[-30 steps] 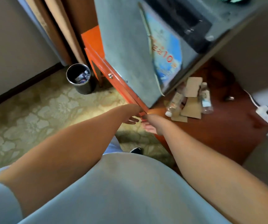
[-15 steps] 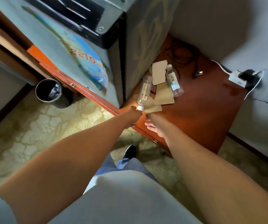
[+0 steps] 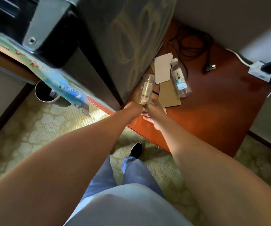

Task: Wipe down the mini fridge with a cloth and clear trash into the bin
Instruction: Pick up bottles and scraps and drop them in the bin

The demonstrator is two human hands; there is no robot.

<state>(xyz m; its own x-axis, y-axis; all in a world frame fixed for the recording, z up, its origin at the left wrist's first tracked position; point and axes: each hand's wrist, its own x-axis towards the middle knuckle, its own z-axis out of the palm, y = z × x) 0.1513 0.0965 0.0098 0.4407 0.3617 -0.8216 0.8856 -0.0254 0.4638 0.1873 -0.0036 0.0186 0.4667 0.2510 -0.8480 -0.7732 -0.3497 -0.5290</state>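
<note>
At the desk (image 3: 213,115) front edge beside the fridge (image 3: 123,46), the left hand (image 3: 132,106) grips a bottle (image 3: 146,89), now lifted for binning; the right hand (image 3: 154,115) hangs relaxed, empty. Another bottle (image 3: 179,79) lies on cardboard (image 3: 169,95). The bin (image 3: 46,95) stands left, on the floor.

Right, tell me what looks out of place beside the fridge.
Trash lies on the red cabinet top beside the fridge: an empty bottle on its side, torn cardboard pieces, and loose black cable. A second bottle is at the hands.
</note>
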